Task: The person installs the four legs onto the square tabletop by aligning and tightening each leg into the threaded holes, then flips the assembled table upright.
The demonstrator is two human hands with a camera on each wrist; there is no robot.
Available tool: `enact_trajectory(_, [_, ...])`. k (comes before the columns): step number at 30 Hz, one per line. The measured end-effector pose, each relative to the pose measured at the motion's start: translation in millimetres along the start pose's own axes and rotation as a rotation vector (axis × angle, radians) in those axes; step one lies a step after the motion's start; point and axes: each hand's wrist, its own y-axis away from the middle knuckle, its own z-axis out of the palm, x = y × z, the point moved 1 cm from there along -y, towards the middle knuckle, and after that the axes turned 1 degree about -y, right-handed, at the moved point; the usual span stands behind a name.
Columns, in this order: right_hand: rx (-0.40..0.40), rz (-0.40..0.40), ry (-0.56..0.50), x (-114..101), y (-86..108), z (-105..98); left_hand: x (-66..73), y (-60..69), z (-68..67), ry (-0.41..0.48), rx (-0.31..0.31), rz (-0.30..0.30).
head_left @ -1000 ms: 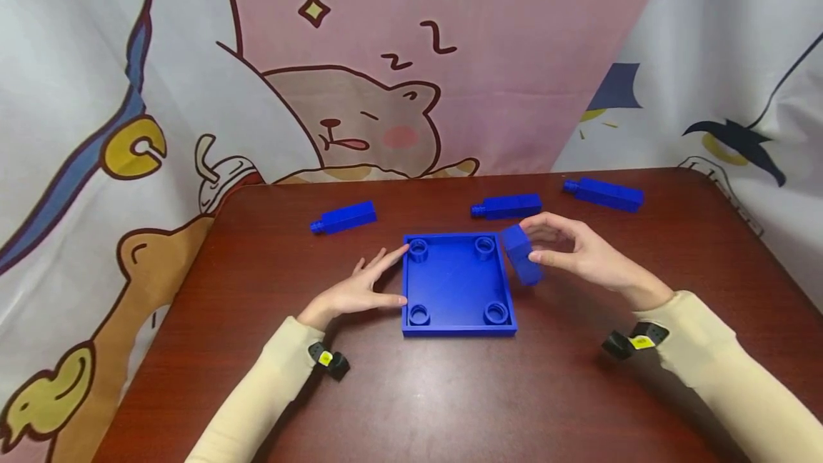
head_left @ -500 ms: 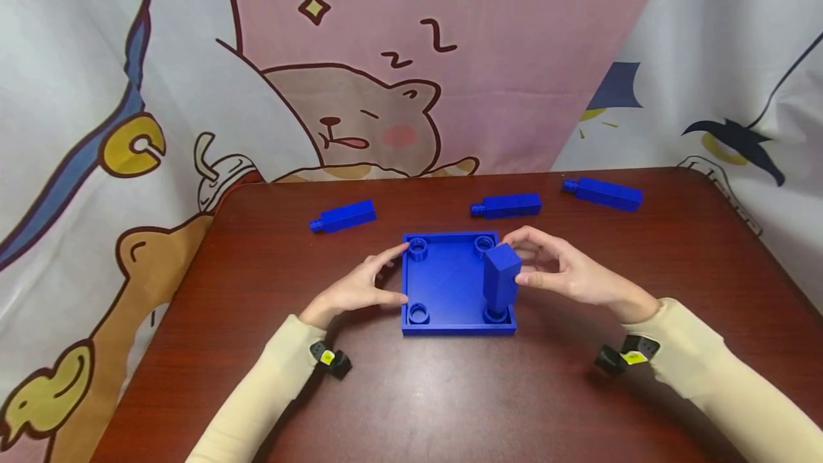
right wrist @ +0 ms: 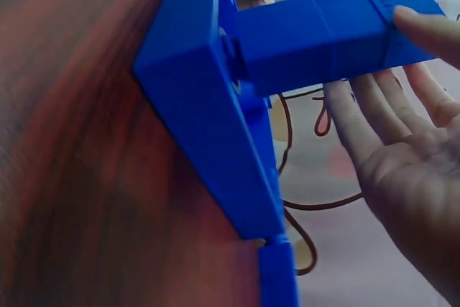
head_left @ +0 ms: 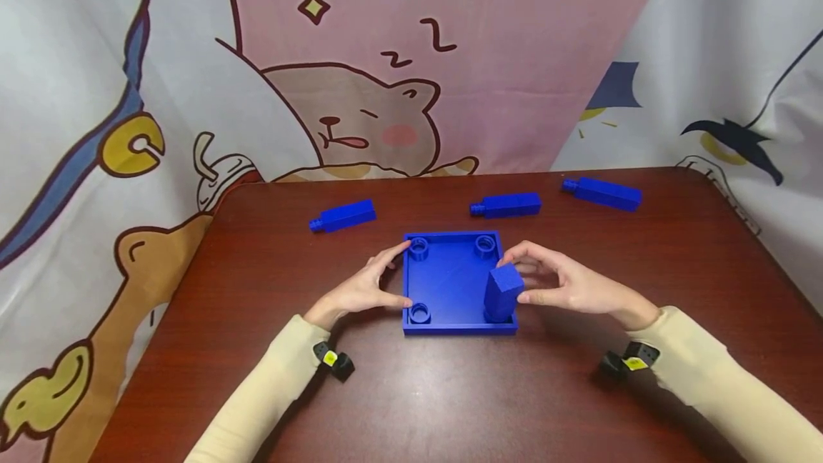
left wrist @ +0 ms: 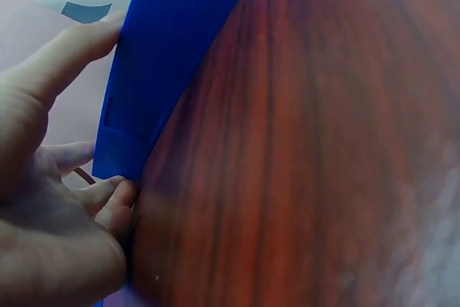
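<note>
A blue square toy tabletop [head_left: 450, 277] lies underside up on the table, with round sockets at its corners. My right hand [head_left: 572, 283] holds a blue square toy table leg [head_left: 504, 291] upright between thumb and fingers. The leg's lower end is at the near right socket; in the right wrist view the leg [right wrist: 338, 37] stands out from the tabletop [right wrist: 194, 84], its joint partly hidden. My left hand [head_left: 360, 291] touches the tabletop's left edge with the thumb and forefinger spread apart. In the left wrist view the thumb rests against the tabletop's side wall [left wrist: 165, 41].
Several more things lie behind: one blue leg [head_left: 343, 216] at the far left, another leg [head_left: 506, 205] just behind the tabletop, and a third leg [head_left: 603, 193] at the far right. A printed curtain [head_left: 501, 56] hangs behind the brown table [head_left: 437, 399].
My right hand has brought the leg from beside the tabletop's right edge to the near right socket, turned it upright and lowered it there. The left hand has stayed at the left edge.
</note>
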Motion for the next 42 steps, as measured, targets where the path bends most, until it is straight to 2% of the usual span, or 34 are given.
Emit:
enact_trajectory(9, [-0.205, -0.007, 0.134, -28.2, -10.9, -15.1, -1.4, -0.3, -5.2, -0.037, -0.024, -0.042])
enact_trajectory(16, [-0.256, -0.042, 0.207, -42.0, -18.2, -16.8, -2.3, -1.0, -6.7, -0.038, -0.030, -0.053])
enact_trajectory(20, [-0.239, -0.058, 0.209, -41.0, -19.7, -17.6, -1.4, -0.5, -6.4, -0.028, -0.034, -0.050])
enact_trajectory(23, [-0.183, -0.057, 0.207, -37.2, -19.0, -18.0, -1.0, -0.7, -6.6, -0.021, -0.035, -0.037])
enact_trajectory(28, [-0.044, 0.035, 0.251, -33.9, -17.0, -16.3, -2.2, -0.9, -7.4, -0.026, -0.036, -0.032])
enact_trajectory(32, [-0.013, 0.084, 0.278, -34.8, -15.8, -14.3, -3.3, 0.2, -7.7, -0.026, -0.033, -0.034])
enact_trajectory(34, [-0.044, 0.096, 0.273, -36.1, -14.4, -14.9, -3.7, 0.4, -7.4, -0.023, -0.038, -0.037])
enact_trajectory(38, [-0.160, 0.108, 0.247, -42.3, -11.6, -20.0, -3.8, 0.0, -6.1, -0.019, -0.047, -0.042])
enact_trajectory(42, [-0.262, 0.046, 0.229, -49.1, -12.7, -26.8, -3.6, -0.9, -4.9, -0.022, -0.054, -0.050])
